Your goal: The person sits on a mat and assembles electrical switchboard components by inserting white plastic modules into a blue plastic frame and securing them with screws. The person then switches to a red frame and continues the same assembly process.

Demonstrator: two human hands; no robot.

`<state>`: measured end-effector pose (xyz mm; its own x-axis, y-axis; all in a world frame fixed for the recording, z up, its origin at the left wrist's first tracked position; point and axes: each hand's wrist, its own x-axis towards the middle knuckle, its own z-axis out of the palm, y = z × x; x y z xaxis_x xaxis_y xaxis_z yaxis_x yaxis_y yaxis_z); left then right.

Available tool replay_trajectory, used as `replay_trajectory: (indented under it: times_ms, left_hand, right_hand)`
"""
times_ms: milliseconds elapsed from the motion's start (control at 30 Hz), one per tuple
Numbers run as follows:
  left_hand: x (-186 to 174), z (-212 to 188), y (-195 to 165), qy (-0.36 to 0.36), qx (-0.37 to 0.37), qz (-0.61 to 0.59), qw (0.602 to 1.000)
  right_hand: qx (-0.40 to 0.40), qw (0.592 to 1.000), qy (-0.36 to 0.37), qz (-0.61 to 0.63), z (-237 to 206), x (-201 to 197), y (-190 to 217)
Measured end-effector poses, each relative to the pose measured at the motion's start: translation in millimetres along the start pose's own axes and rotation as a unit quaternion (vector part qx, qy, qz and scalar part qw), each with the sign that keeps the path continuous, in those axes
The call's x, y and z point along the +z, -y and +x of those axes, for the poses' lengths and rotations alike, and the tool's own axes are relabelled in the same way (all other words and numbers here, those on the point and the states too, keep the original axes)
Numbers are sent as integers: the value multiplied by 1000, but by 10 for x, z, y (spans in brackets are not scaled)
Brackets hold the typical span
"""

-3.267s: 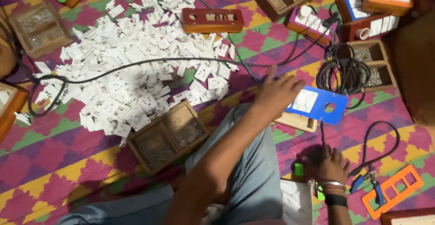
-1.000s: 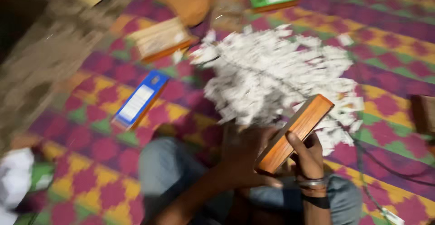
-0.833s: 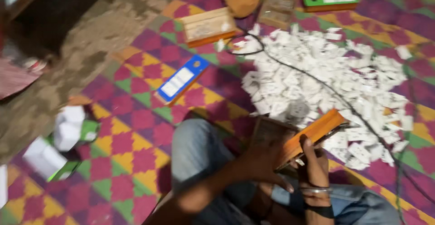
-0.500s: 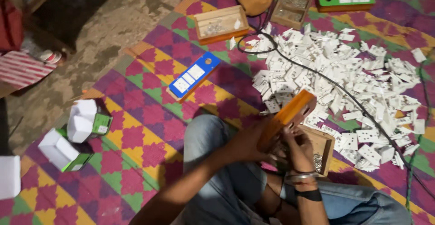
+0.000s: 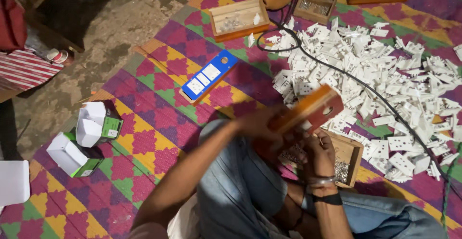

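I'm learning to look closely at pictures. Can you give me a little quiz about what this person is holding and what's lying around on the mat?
1. True or false: both hands, left and right, hold the orange wooden switch board.
2. What colour is the flat rectangular board lying alone on the patterned mat? A red, B blue, C yellow.
3. What crosses the heap of small white plastic sockets?

Key: 1 true. 2 B. 3 a black cable.
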<state>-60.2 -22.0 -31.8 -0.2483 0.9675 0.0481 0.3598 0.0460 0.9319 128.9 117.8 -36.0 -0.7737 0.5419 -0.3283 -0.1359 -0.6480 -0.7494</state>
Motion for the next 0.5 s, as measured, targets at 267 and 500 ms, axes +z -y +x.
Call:
replay_trajectory:
  times_ms: [267,500]
  left_hand:
    - [388,91,-6,-49,35,172,983]
    - [316,128,-305,32,-51,43,997]
  right_hand:
    - [51,988,-120,-87,84,63,-15]
    - [42,998,-32,37,27,-200,-76]
